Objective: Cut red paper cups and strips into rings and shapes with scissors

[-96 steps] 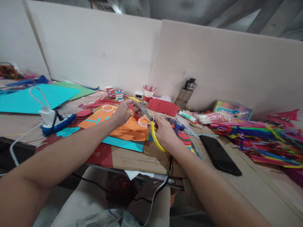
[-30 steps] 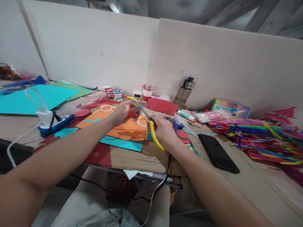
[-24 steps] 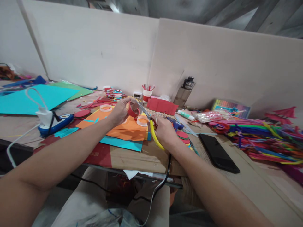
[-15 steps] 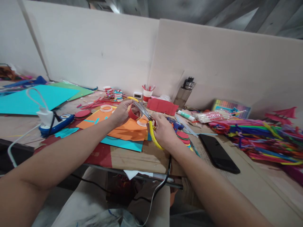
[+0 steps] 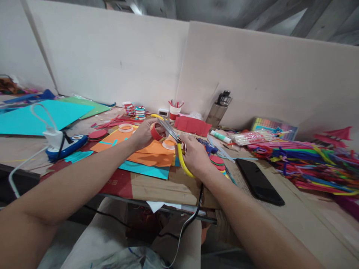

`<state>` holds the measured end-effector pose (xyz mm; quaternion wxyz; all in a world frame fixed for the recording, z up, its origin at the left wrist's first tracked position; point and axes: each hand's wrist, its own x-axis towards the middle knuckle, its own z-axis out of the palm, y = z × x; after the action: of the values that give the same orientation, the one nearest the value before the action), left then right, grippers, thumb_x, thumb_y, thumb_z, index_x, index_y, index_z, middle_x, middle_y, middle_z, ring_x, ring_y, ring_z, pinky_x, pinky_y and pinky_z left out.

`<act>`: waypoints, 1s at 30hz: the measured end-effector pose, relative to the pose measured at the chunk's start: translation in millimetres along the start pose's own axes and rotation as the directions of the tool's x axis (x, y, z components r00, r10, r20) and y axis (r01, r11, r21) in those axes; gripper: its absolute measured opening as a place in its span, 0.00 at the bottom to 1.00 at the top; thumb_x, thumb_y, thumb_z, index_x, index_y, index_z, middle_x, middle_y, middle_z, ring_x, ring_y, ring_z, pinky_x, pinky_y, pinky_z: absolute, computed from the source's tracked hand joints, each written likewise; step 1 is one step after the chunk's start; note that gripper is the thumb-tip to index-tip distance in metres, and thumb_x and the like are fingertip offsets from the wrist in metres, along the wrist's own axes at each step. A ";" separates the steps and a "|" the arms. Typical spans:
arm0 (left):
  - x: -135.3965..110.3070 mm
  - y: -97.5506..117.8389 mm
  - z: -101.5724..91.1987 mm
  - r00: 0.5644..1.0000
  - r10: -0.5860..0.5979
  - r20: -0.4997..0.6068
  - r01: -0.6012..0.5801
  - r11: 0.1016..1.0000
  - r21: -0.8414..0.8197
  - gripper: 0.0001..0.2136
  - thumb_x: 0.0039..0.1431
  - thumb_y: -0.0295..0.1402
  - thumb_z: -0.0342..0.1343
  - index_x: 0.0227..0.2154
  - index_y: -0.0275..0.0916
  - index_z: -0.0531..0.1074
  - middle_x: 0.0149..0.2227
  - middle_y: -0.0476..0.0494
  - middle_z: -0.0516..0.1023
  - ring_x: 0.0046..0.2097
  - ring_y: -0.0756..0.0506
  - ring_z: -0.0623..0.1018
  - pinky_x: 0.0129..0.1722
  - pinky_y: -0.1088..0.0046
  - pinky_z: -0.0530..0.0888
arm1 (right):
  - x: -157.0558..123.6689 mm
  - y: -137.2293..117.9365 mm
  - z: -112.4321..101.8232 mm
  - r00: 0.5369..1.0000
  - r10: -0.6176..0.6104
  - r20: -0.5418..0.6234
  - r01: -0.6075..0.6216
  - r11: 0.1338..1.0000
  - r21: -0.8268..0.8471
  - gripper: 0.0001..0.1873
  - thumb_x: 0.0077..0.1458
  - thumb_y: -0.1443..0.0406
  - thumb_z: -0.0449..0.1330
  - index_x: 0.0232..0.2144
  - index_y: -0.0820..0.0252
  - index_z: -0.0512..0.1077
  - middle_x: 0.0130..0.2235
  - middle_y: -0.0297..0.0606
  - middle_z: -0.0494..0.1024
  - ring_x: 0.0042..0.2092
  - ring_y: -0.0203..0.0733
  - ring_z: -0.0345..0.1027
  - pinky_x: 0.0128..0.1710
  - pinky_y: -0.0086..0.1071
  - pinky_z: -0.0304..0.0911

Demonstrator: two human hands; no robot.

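Observation:
Over the middle of the desk my left hand (image 5: 146, 133) is closed on a red ring (image 5: 156, 134) that looks like a band of craft foam or paper. A short yellow piece (image 5: 157, 116) shows at its fingertips. In my right hand (image 5: 194, 151) is a pair of scissors (image 5: 171, 131) with long yellow handles, its metal blades pointing left and up beside the ring. Whether the blades touch the ring is hard to make out. Below the hands lie orange sheets (image 5: 151, 158) with a pale ring (image 5: 169, 144) on them, and a turquoise sheet (image 5: 148, 171) underneath.
A black phone (image 5: 259, 182) lies to the right, before a heap of coloured pipe cleaners (image 5: 311, 164). A bottle (image 5: 217, 112), a red sheet (image 5: 192, 126) and a glue stick (image 5: 220, 136) are behind. At left stand a blue device with a white plug (image 5: 67, 146) and turquoise card (image 5: 42, 117).
The red ring has turned slightly and shifted a little left in my left hand. The scissors and my right hand stay almost in place.

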<state>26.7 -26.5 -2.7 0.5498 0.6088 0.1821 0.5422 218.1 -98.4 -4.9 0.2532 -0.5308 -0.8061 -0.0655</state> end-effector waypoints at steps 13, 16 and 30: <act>0.1 3.0 -0.3 0.993 0.030 -0.111 -0.035 0.998 -0.044 0.17 0.45 0.41 0.69 0.25 0.35 0.70 0.25 0.49 0.72 0.26 0.53 0.73 0.26 0.78 0.71 | 0.6 -1.8 -2.8 0.999 0.031 0.034 -0.030 0.999 -0.018 0.14 0.61 0.63 0.52 0.46 0.60 0.72 0.38 0.46 0.77 0.37 0.47 0.70 0.35 0.34 0.60; 1.3 3.3 -0.7 0.989 0.048 -0.139 -0.058 0.996 -0.066 0.18 0.43 0.41 0.70 0.25 0.35 0.68 0.26 0.49 0.73 0.26 0.53 0.73 0.27 0.78 0.71 | 1.2 -1.6 -2.0 0.999 0.025 0.026 -0.024 1.000 -0.012 0.14 0.61 0.63 0.52 0.46 0.60 0.72 0.40 0.47 0.78 0.41 0.48 0.70 0.38 0.35 0.62; -1.7 0.0 3.8 0.995 -0.036 -0.091 0.031 0.998 -0.059 0.17 0.40 0.37 0.71 0.26 0.34 0.69 0.25 0.50 0.73 0.24 0.53 0.72 0.26 0.77 0.71 | 0.2 1.3 4.6 1.000 0.016 -0.001 -0.016 1.000 0.003 0.17 0.60 0.65 0.52 0.51 0.60 0.70 0.44 0.49 0.73 0.43 0.49 0.69 0.41 0.36 0.65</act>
<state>29.3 -29.7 -2.8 0.5672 0.5639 0.2017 0.5653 217.6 -96.0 -8.9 0.2552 -0.5366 -0.8019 -0.0625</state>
